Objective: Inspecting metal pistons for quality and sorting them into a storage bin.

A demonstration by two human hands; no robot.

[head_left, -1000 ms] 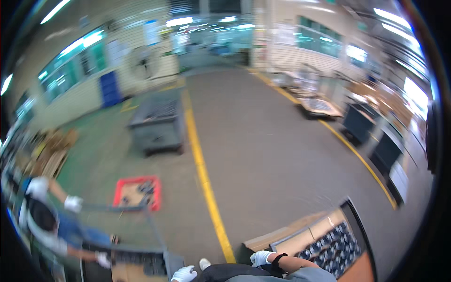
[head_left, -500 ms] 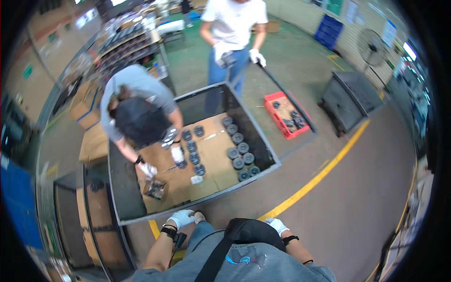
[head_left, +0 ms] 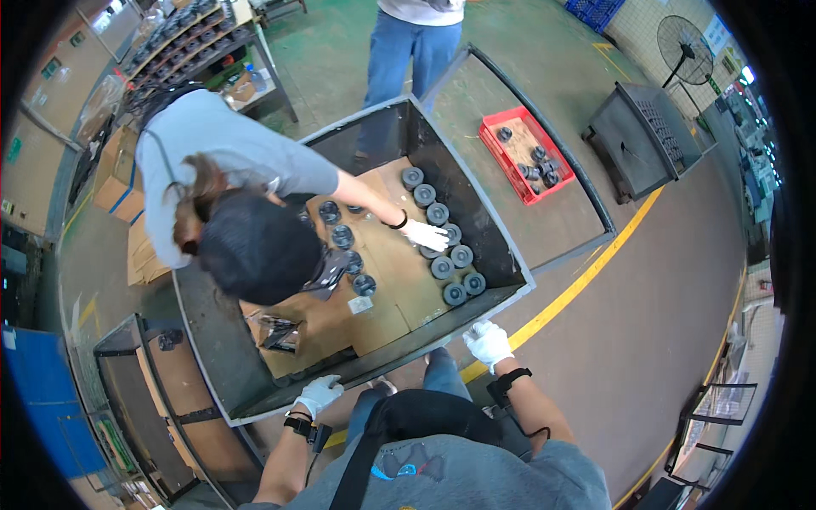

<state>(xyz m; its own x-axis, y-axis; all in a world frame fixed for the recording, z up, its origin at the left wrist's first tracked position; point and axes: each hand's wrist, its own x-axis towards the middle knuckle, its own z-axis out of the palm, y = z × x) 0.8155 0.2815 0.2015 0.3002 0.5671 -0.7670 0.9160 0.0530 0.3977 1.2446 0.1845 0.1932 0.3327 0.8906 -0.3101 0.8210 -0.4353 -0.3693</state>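
At eight o'clock a dark frame with cardboard panels (head_left: 200,378) stands beside the grey metal bin (head_left: 208,344), and the co-worker (head_left: 229,140) at ten leans over that bin, with a dark cap and one outstretched arm blocking part of my view. My left hand (head_left: 319,395) is at seven against the near rim, its grip impossible to tell, while dark round parts (head_left: 455,294) lie inside from nine to four. My right hand (head_left: 490,343), towards five, has bent fingers, their hold also unclear, with a red crate (head_left: 507,178) past the bin near one-thirty and a grey cart (head_left: 625,140) at two.
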